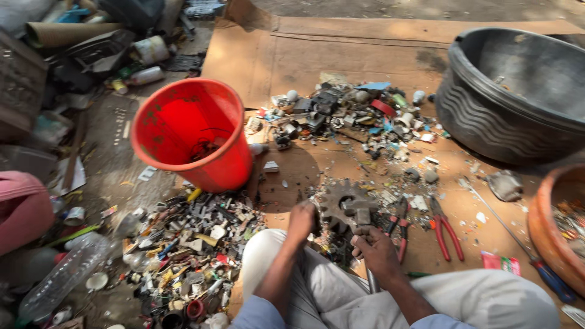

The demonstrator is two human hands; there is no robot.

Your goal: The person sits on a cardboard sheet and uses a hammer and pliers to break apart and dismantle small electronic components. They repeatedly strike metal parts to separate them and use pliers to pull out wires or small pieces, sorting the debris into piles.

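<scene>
gear wheel (344, 204) | rusty grey, toothed | flat on cardboard | at both hands

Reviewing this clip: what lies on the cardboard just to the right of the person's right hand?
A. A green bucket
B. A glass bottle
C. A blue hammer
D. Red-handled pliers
D: red-handled pliers lie on the cardboard just right of the right hand, beside the toothed metal gear.

Gear (345, 204): dull rusty metal. Bucket (194, 137): glossy red plastic. Cardboard (365, 49): matt brown.
</scene>
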